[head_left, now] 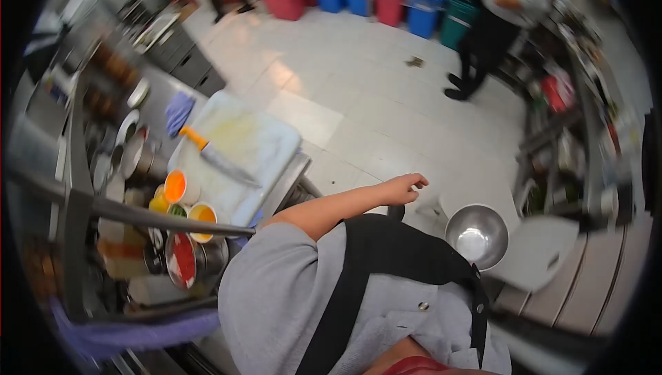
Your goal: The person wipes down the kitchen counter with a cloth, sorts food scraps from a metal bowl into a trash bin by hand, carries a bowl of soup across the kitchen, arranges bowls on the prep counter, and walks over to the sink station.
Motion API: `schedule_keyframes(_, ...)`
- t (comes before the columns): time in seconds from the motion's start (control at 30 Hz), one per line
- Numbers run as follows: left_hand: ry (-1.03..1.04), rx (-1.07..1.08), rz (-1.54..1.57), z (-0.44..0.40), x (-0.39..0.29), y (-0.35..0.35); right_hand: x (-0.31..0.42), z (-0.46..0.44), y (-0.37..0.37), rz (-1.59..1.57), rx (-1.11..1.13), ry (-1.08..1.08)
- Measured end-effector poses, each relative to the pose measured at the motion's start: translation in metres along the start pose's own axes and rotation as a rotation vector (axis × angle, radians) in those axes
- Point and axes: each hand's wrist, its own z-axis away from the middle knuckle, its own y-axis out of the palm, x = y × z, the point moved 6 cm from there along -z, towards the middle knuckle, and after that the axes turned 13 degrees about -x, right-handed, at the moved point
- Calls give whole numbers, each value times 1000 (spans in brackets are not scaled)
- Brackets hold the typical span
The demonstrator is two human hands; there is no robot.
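My left hand (405, 188) is stretched out in front of my apron, its fingers loosely curled and apart, with nothing in them. Just right of it is a shiny metal bowl (476, 237), not touched by this hand. My right hand does not show. On the left, a knife (224, 161) with an orange handle lies on a stained white cutting board (279, 142). A purple cloth (179, 114) lies beside the board. Nearby are a cup of orange food (176, 185), a second cup (203, 220) and a metal container with red contents (183, 259).
Red, blue and green bins (423, 11) line the far side. A person (496, 20) stands at the upper right by shelving. A metal rail (172, 218) crosses the left side. A white slotted panel (538, 254) is beside the bowl. Debris (414, 62) lies on the floor.
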Motion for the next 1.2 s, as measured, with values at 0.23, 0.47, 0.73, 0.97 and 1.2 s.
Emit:
schedule_keyframes(0.23,-272,-480,52,-56,35,-125,391,12,188,-226,863,-384)
schedule_keyframes(0.47,-377,-1239,604,-34,62,-247,649,231,245,-261,1479,-276)
schedule_keyframes(0.73,-419,-2009,-739,82,-4,-382,754,382,344,-94,1894,-379)
schedule_keyframes(0.97,-267,-2014,737,104,71,-418,795,487,391,210,2157,-326)
schedule_keyframes(1.2,-42,-2505,695,183,61,-446,803,563,441,403,2450,-252)
